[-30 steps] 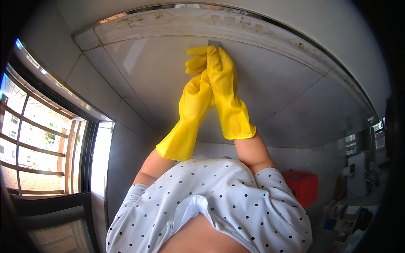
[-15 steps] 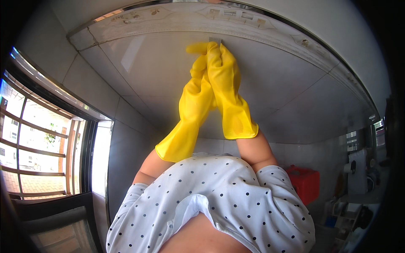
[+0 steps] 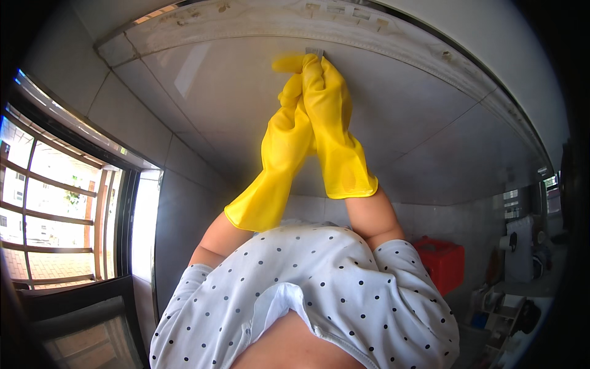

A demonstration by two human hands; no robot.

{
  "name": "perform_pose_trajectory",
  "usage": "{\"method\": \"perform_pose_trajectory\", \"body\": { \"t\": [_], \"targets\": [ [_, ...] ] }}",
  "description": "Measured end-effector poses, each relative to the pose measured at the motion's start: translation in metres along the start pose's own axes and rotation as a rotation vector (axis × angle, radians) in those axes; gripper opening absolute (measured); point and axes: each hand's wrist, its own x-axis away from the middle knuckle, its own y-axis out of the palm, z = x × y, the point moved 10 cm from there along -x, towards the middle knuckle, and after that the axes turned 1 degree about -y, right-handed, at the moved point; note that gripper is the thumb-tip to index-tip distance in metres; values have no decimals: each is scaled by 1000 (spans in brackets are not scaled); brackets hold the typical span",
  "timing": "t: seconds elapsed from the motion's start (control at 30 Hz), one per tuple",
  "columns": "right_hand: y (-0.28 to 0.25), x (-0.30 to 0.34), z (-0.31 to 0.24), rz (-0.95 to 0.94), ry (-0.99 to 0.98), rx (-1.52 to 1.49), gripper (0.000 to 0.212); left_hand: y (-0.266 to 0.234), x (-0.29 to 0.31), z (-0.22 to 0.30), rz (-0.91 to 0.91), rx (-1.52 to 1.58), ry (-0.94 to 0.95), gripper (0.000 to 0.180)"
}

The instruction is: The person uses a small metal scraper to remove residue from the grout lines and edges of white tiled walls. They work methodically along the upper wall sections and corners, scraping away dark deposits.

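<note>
Both of my hands wear yellow rubber gloves and are raised together against a grey tiled wall. My right hand is closed, with bent fingers, around a small flat grey piece whose edge shows above the fingertips; it looks like a blade or scraper, but its lower part is hidden in the glove. Pressed against it, my left hand is closed too, and what lies between the palms cannot be seen. A blurred yellow finger sticks out to the left near the top. The grey piece sits just below a patterned border tile strip.
At left is a barred window with a dark-framed panel below it. A red plastic container stands low on the right, beyond my arm. Farther right are a white rack and assorted dark items.
Both gloved hands have shifted very slightly upward in the picture, while the wall and border have also moved up a little. The hold on the grey piece looks the same.
</note>
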Motion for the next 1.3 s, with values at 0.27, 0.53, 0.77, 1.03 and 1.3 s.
{"method": "perform_pose_trajectory", "body": {
  "t": [0.27,0.53,0.77,1.03,1.3],
  "targets": [
    [4,-2,-4,-15,-20,-81,46,1,-2,-3,-8,-11,9,36],
    [-12,0,-5,27,-46,-28,47,4,-36,-59,-110,156,74,41],
    [-27,0,-3,54,-53,34,46,27,-5,-4,-108,-196,243,41],
    [-29,1,-11,68,-11,59,44,45,1,1,-189,104,-17,37],
    [-29,1,-13,76,-24,40,45,37,-6,-18,-183,135,19,39]
  ]
}}
